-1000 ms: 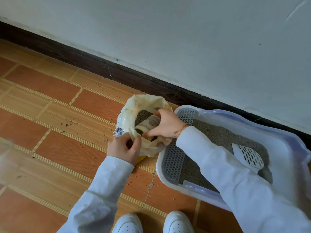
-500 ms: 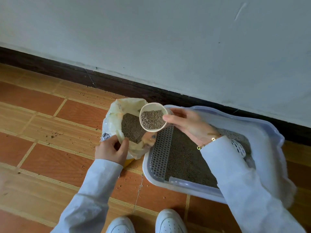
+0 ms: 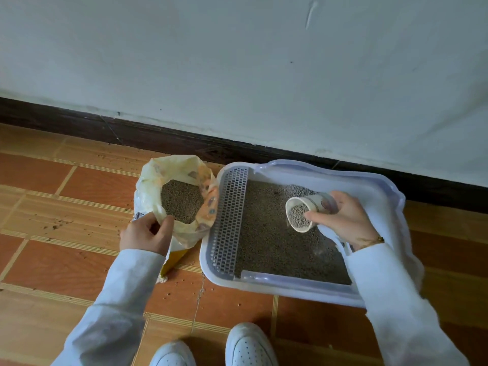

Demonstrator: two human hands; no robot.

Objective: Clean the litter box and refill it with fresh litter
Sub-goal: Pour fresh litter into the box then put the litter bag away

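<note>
Paper cup [image 3: 309, 211], tilted and holding litter: right hand [image 3: 343, 220] is gripping it over the box [image 3: 303, 286]. Left hand [image 3: 146, 235] is pinching the bag [image 3: 179, 167] rim, at the box's 9 o'clock.

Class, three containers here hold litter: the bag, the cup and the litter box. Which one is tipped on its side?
The cup, held by the right hand over the litter box; bag and box sit upright on the floor.
</note>
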